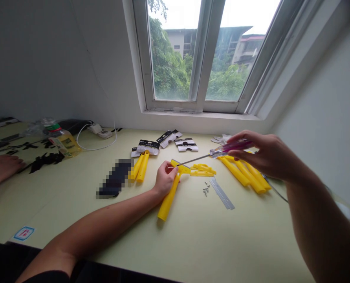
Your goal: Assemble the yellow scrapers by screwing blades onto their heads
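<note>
My left hand grips a yellow scraper near its head, with the handle slanting down toward the table's front. In my right hand is a screwdriver with a clear and pink handle. Its shaft runs left, and the tip meets the scraper head by my left fingers; the screw there is too small to make out. Just right of the scraper lie yellow plastic clamp pieces, several small screws and flat metal blades.
More yellow handles lie at right and left. Black-and-white cards sit near the window. A blurred dark object, a bottle and a white cable are on the left. Another person's hand rests at the far left.
</note>
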`<state>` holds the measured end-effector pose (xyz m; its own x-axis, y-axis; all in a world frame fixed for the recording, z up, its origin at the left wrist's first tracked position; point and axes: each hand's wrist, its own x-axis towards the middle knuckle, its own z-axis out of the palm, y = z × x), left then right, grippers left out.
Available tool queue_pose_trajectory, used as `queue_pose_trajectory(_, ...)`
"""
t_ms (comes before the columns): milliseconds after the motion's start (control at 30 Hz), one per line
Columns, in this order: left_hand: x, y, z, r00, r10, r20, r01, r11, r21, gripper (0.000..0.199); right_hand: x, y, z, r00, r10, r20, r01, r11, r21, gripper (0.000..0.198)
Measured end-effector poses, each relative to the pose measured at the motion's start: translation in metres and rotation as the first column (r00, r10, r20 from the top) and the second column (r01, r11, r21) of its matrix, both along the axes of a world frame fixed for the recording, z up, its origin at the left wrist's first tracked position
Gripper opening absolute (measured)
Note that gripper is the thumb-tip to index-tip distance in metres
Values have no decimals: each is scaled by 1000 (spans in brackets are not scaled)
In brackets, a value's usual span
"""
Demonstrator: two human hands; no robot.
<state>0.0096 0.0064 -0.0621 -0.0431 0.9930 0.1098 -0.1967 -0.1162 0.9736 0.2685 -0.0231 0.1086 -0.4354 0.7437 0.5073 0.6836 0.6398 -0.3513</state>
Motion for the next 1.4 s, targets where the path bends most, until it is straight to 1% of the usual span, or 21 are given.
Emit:
queue_pose_trajectory(167,0,-2,1,1000,2,-12,-2,1000,13,31,-6,-5,2,995,-95,11,94,994,59,33)
queue_pose_trajectory(367,0,-3,-1,1000,3,-21,-2,1000,23,30,-9,-4,2,976,-218,-12,218,976,22,39)
queue_pose_trajectory(433,0,-2,-3,1000,8,-25,-7,1000,24,30,-9,-2,0,971,-241,-11,241,970,16,40)
queue_pose_trajectory(533,-1,-2,-5,999,15,-44,-14,999,30,30,-9,-1,-1,968,-252,-19,252,968,-15,42)
queue_pose_trajectory(700,-1,-3,-3,996,8,-85,-5,999,38,29,-13,-4,1,961,-270,-53,263,958,-118,42)
queue_pose_trajectory(800,0,-4,0,996,-3,-91,7,999,40,29,-14,-5,2,961,-258,-95,247,962,-116,38)
queue_pose_trajectory(833,1,-5,1,996,-2,-88,6,999,37,30,-14,-4,2,967,-230,-109,219,970,-104,36)
queue_pose_trajectory(933,4,-6,3,996,26,-85,-25,1000,15,30,-11,-3,4,988,-92,-121,84,994,-66,31)
queue_pose_trajectory(1000,7,-7,3,995,31,-93,-30,999,17,30,-9,-4,6,992,-41,-116,36,998,-43,30)
queue_pose_trajectory(1167,12,-10,2,992,-1,-125,7,999,48,30,-10,-10,5,982,-94,-162,100,995,26,27)
queue_pose_trajectory(1333,13,-11,2,996,13,-94,-9,999,37,29,-13,-12,3,977,-52,-207,62,997,43,26)
queue_pose_trajectory(1400,12,-10,1,997,19,-76,-16,999,36,28,-15,-12,5,958,-105,-266,122,991,51,26)
